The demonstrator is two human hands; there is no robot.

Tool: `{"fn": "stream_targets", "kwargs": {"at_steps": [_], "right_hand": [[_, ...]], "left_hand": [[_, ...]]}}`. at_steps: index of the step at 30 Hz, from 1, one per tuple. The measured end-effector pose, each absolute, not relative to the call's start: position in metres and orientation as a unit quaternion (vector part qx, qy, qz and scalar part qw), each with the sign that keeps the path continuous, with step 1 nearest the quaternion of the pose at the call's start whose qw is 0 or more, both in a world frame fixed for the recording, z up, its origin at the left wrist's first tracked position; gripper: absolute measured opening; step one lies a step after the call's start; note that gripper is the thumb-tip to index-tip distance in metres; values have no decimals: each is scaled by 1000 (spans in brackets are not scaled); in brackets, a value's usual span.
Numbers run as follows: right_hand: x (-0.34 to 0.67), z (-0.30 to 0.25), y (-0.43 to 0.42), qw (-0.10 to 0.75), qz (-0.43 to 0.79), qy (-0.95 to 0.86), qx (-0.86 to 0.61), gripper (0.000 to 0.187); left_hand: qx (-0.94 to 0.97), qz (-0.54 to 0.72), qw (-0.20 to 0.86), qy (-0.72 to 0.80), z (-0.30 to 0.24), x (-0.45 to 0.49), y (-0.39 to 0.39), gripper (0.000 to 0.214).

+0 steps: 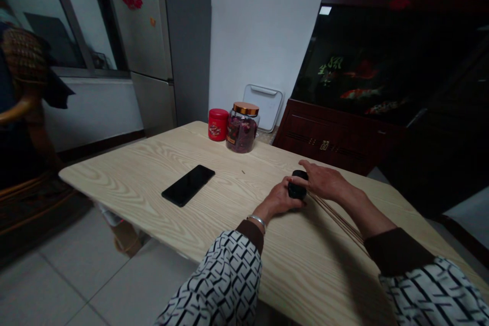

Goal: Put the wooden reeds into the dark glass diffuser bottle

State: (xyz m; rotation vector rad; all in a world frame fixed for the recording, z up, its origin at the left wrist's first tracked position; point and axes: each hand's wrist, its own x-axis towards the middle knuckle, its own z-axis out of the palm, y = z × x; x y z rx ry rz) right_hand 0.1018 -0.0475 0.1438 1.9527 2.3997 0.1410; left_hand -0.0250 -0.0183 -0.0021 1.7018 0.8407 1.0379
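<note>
Near the right part of the table, both hands are at a small black cylindrical object (297, 191); what exactly it is I cannot make out. My left hand (278, 198) is closed around its near left side, with a silver bracelet at the wrist. From the right, my right hand (324, 180) reaches over it, a finger across its front and another stretched beyond its top. Several thin light-brown sticks (339, 220) run from beside the black object towards the lower right, partly hidden under my right forearm.
A black phone (188, 185) lies on the wooden table (229, 214). Behind stand a red canister (218, 125) and a jar (241, 132) with a copper-coloured lid and dark red contents. Beyond are a fridge (191, 51), a fish tank (367, 61) and, at left, a carved wooden chair (34, 188).
</note>
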Motion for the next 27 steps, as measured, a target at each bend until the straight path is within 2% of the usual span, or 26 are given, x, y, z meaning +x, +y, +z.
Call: {"fn": "stream_targets", "kwargs": {"at_steps": [3,6,9,13,16,20,22,25,27], "right_hand": [[117,145,-46,-56,-35,836,544,79],[125,150,-45,-50,-84,875,475,73],[120,153,-45,3,-18,850,527,65],[109,154,-48,41,84,770,631,79],[115,152,-48,-6,50,767,640,80],[125,151,-44,-52,-52,838,541,90],[123,155,-44,-47,-26,812,581,86],[117,163,-45,-65,80,710,697,78],[117,164,-46,-82,76,700,705,77]], "left_hand": [[698,424,464,343,-2,-27,-18,72],[703,412,458,357,0,-29,-19,75],[705,405,456,362,1,-30,-20,74],[704,414,461,347,0,-30,-21,76],[705,413,462,346,0,-30,-20,77],[703,413,459,353,1,-30,-20,76],[702,413,462,351,1,-31,-21,76],[706,411,460,348,1,-31,-21,73],[708,411,457,348,1,-31,-20,72]]}}
